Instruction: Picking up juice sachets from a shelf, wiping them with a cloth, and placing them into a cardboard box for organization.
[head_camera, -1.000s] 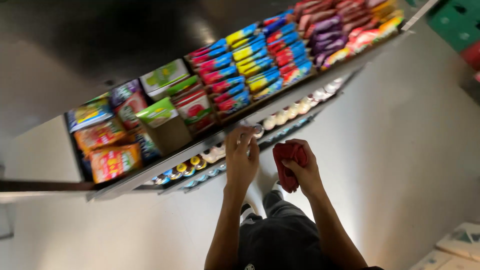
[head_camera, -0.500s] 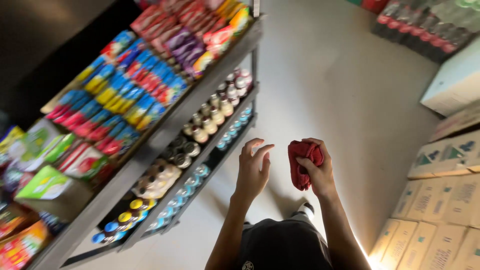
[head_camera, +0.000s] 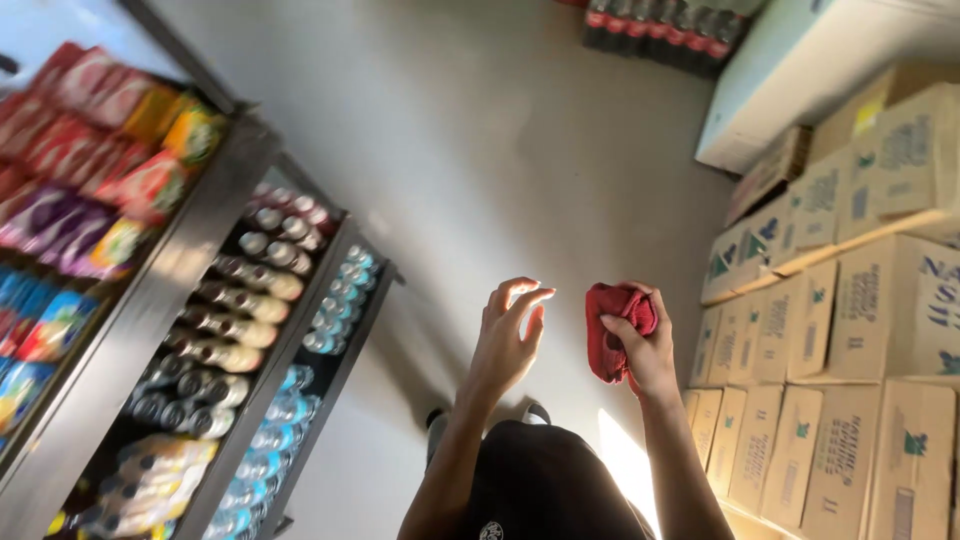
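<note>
Hidden or unclear: the metal shelf rack is cut off at the left and bottom edges, so its full stock cannot be counted. The cardboard cartons run out of view at the right. The print on the cartons and wrappers is too blurred or small to make out. The person's feet are mostly hidden behind their dark clothing.

Hands: the left hand is raised over the bare floor, empty, fingers loosely spread and slightly curled, touching nothing. The right hand is just beside it, fingers curled tight around a bunched red cloth, which hangs partly below the palm, between the two hands.

Containers and contents:
- Rack, top tier: snack packets in red, purple, orange and blue, packed in rows.
- Rack, middle tier: capped bottles and cans in rows, too many and too blurred to count.
- Rack, lowest tier: small bottles with pale blue caps.
- Cartons: stacked in at least three levels at the right, all closed, contents not visible.
- One pale blue-green box at top right, partly cut off.
- One row of dark bottles with red labels at the top edge, tops cut off.
</note>
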